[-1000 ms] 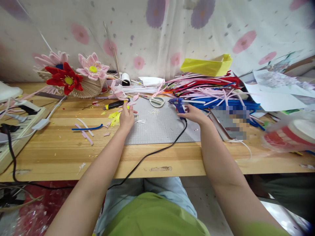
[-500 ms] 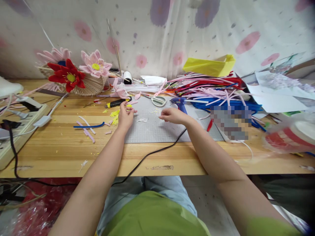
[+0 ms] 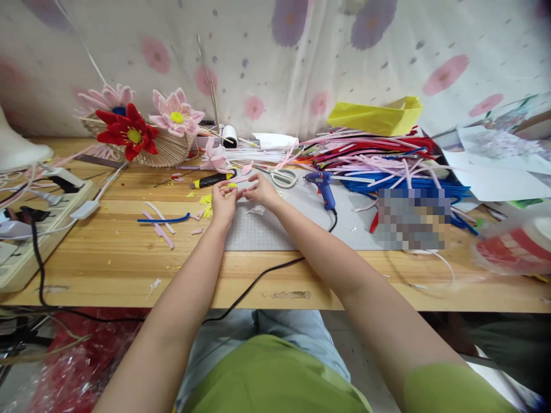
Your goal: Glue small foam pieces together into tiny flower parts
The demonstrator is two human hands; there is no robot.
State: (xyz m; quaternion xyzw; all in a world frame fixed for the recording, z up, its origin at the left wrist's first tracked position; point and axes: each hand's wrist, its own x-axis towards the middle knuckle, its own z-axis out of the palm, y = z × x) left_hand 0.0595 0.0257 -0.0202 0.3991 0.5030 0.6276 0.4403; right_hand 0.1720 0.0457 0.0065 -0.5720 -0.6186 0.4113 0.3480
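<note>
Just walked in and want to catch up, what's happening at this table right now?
A person sits at a wooden table with both hands together over a grey cutting mat. The left hand and right hand pinch a small pink piece between their fingertips. A blue glue gun lies untouched on the mat to the right, beside a pile of pipe cleaners. Scissors and finished flowers lie further back.

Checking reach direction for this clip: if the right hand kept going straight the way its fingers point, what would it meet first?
The right hand points left toward the left hand, fingertips nearly touching over a small pink piece. It would likely meet that piece and the left fingers first; depth is unclear.
</note>
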